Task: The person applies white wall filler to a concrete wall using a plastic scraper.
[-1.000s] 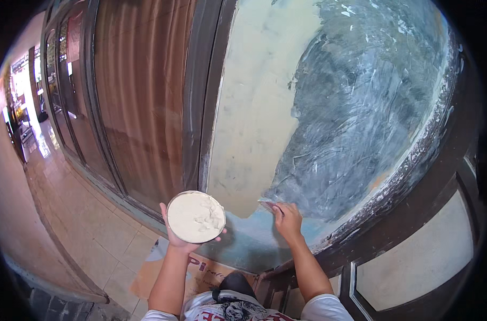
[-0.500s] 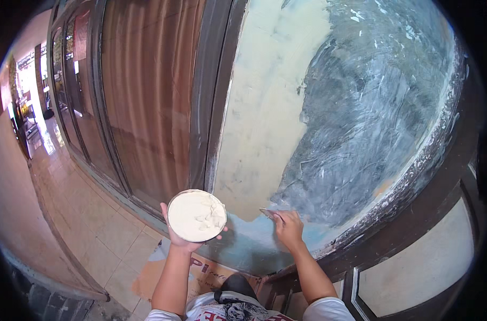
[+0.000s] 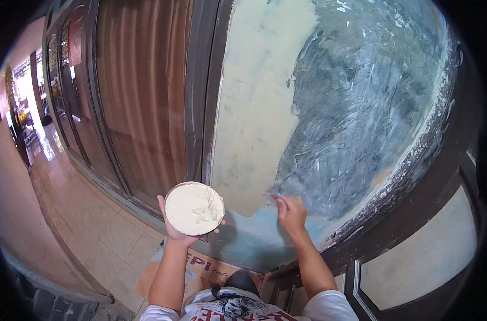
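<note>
My left hand (image 3: 175,233) supports a round tub (image 3: 202,234) from below, fingers wrapped round its side. Cream-coloured putty (image 3: 184,209) fills it, smooth on the left and roughed up on the right. In my right hand (image 3: 293,215) is a small flat scraper (image 3: 273,197), gripped between thumb and fingers; its blade is blurred and lies at or very near the wall. There the cream coat (image 3: 249,117) meets the dark grey, streaky patch (image 3: 350,123). A pale blue strip (image 3: 265,227) of wall shows below both.
Left of the wall stands a dark-framed window (image 3: 142,96) with a brown curtain. A dark wooden door with pale panels (image 3: 420,251) curves round the lower right. Printed cardboard (image 3: 208,267) lies at my feet on the tiled floor (image 3: 101,235).
My right hand has moved a little up the wall with the scraper, along the edge of the cream coat. The view has shifted slightly; my left hand still holds the tub.
</note>
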